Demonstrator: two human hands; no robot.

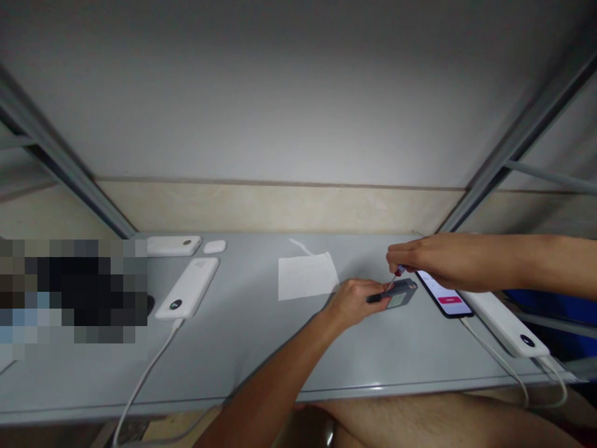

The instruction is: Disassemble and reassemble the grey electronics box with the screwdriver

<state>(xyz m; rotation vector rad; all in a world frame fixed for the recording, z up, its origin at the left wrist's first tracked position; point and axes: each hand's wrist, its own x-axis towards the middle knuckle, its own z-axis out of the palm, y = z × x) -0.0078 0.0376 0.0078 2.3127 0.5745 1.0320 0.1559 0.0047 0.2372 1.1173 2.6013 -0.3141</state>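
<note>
My left hand [357, 303] is closed on a small grey rectangular device [402, 294], steadying it on the desk. The device has dark slots along its upper side, a pale label-like area and a black part at its left end. My right hand [410, 256] comes in from the right, closed on a small screwdriver [399, 270] with a red and bluish handle. Its thin shaft slants down to the device, close to my left fingertips. Where exactly the tip touches is too small to tell.
Right of the device, a lit phone [450, 302] lies partly under my right forearm, beside a white power bank [508, 323] with cables. White paper [305, 277] lies left of my hands. Further left are another power bank [191, 289] and a small white case [215, 247]. Metal posts flank the desk [252, 348].
</note>
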